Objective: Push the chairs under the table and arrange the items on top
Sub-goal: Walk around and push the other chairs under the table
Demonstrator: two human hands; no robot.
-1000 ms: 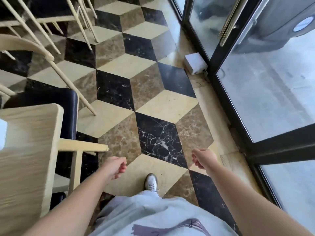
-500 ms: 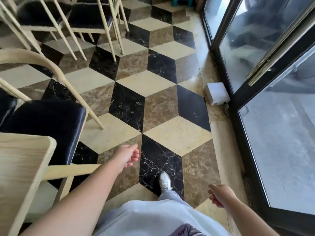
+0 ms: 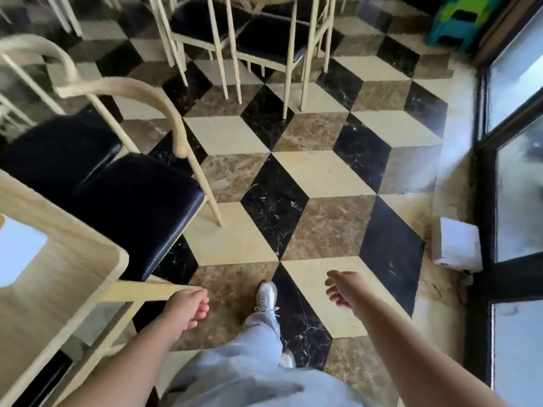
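A light wooden table [image 3: 58,277] fills the lower left, with a pale flat item [image 3: 17,254] on its top near the left edge. Beside its corner stands a chair [image 3: 132,201] with a black seat and a curved cream back, pulled out from the table. A second black-seated chair [image 3: 55,142] stands behind it. My left hand [image 3: 188,306] hangs loosely next to the end of the table's cream rail [image 3: 152,290], fingers curled, holding nothing. My right hand [image 3: 338,289] hovers over the floor to the right, fingers loosely apart and empty.
More cream-legged chairs with black seats [image 3: 264,39] stand at the back. A glass door with a dark frame [image 3: 482,201] runs along the right. A white box [image 3: 455,248] sits on the floor by it. Green plastic stools [image 3: 455,19] are stacked top right.
The view has swung up and left, bringing more chairs into sight. My left hand has dropped back beside the table's rail. My right hand has risen and moved forward.
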